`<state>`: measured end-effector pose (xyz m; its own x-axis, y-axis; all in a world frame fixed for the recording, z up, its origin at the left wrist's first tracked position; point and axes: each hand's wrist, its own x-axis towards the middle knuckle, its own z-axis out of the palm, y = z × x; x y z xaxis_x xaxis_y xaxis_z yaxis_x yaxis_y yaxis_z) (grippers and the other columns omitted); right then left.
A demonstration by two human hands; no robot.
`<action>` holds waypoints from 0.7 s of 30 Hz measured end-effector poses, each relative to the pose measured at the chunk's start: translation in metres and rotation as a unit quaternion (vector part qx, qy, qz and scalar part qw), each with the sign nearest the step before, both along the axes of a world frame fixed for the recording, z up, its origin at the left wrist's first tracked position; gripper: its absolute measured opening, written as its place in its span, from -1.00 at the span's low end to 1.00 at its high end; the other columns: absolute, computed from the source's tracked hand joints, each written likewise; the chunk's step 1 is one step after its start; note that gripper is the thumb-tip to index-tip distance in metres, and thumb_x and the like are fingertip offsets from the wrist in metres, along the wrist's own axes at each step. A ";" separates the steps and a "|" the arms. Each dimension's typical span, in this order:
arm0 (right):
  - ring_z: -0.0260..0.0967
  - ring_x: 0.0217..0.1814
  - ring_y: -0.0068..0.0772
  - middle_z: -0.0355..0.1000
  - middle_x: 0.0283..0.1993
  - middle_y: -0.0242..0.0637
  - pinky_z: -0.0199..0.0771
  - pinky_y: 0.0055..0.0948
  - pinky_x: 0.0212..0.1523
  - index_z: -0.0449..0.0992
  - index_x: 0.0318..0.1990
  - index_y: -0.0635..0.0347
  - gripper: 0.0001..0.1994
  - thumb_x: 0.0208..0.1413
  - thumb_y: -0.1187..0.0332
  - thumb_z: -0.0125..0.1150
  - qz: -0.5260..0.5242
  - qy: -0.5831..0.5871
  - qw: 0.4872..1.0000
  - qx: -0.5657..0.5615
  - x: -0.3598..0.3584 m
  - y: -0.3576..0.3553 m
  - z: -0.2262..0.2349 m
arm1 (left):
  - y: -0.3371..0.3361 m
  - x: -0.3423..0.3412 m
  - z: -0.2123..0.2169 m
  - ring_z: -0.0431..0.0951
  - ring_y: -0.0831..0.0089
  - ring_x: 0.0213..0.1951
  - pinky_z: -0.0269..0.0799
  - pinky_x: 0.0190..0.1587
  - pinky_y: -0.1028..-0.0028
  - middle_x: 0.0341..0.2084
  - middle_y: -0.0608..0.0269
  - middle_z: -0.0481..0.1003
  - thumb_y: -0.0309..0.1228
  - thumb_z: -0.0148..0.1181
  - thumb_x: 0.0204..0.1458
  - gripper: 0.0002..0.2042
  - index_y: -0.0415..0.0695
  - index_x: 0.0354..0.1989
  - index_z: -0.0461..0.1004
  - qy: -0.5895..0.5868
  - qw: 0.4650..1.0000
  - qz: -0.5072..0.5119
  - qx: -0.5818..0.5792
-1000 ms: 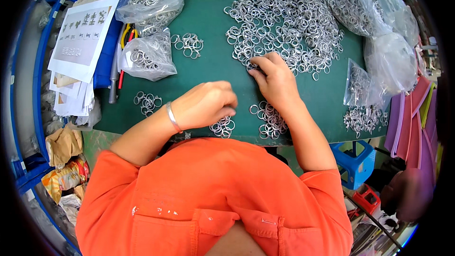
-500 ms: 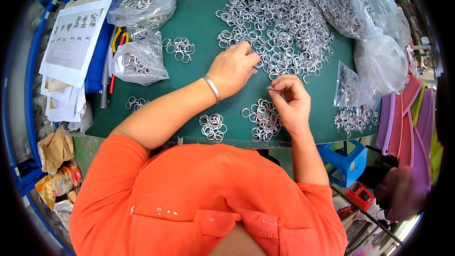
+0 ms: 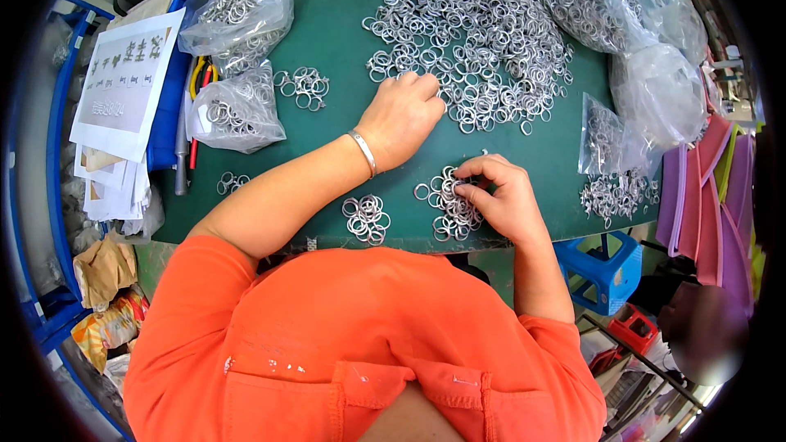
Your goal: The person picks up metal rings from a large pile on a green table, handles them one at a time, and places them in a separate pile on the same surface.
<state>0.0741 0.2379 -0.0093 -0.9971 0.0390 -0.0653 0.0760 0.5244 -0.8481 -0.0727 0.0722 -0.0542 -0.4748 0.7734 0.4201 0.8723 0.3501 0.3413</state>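
Nearside of the ring heap [image 3: 499, 37], small piles [image 3: 366, 219] look sorted, much remaining; left hand [image 3: 403, 115] curled at its edge, right hand [image 3: 503, 200] pinched narrow, both holds unclear

Blue stool [image 3: 603, 272] beside green table [image 3: 336, 33]

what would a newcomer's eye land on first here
Probably the big spread of grey metal rings across the far middle of the green table. The bright orange shirt fills the lower middle. Between them, the left hand is at the spread's near edge, the right hand at a smaller ring pile nearer the body.
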 end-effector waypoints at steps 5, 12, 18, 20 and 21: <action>0.46 -0.22 -0.33 0.49 -0.24 -0.26 0.48 -0.45 -0.28 0.56 -0.26 0.25 -0.81 -0.07 0.62 0.28 -0.065 0.157 0.985 0.027 -0.024 -0.010 -0.009 | -0.002 0.002 0.007 0.44 0.21 -0.29 0.36 -0.25 0.31 -0.34 0.21 0.41 -0.51 0.25 -0.09 -0.91 -0.13 -0.41 0.47 -0.051 0.995 -0.016 0.080; 0.45 -0.32 -0.58 0.49 -0.27 -0.30 0.48 -0.58 -0.28 0.57 -0.25 0.32 -0.88 0.04 0.61 0.25 -0.128 0.126 0.964 -0.197 -0.037 -0.024 -0.017 | -0.025 0.022 0.032 0.53 0.43 -0.34 0.43 -0.30 0.56 -0.35 0.18 0.53 -0.51 0.16 0.10 -0.88 -0.21 -0.21 0.52 -0.538 0.824 0.007 0.178; 0.48 -0.37 -0.46 0.51 -0.33 -0.25 0.46 -0.49 -0.35 0.58 -0.30 0.30 -0.90 -0.01 0.56 0.29 -0.043 0.015 0.998 -0.053 -0.016 -0.004 0.004 | -0.028 0.006 0.016 0.50 0.25 -0.23 0.42 -0.15 0.37 -0.27 0.21 0.48 -0.54 0.27 -0.04 -0.79 -0.18 -0.19 0.52 -0.149 0.985 0.035 0.082; 0.48 -0.36 -0.25 0.50 -0.34 -0.18 0.46 -0.37 -0.31 0.58 -0.33 0.28 -0.89 -0.06 0.54 0.30 0.034 -0.045 0.998 0.008 -0.010 0.005 0.012 | -0.026 0.003 0.007 0.44 0.16 -0.18 0.36 -0.06 0.28 -0.25 0.21 0.44 -0.54 0.33 -0.15 -0.76 -0.17 -0.25 0.51 -0.102 0.993 0.031 0.047; 0.48 -0.34 -0.22 0.49 -0.34 -0.17 0.46 -0.35 -0.30 0.58 -0.32 0.29 -0.89 -0.05 0.54 0.29 0.048 -0.004 0.999 0.023 -0.012 0.007 0.011 | -0.025 0.002 0.004 0.45 0.17 -0.19 0.36 -0.08 0.28 -0.25 0.21 0.44 -0.54 0.32 -0.15 -0.77 -0.17 -0.27 0.50 -0.092 0.994 0.034 0.040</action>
<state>0.0624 0.2450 0.0015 -0.9958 -0.0544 -0.0733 0.0295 0.5682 -0.8223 -0.0706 0.0473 -0.0498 -0.5993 0.7039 0.3812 0.7680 0.3711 0.5220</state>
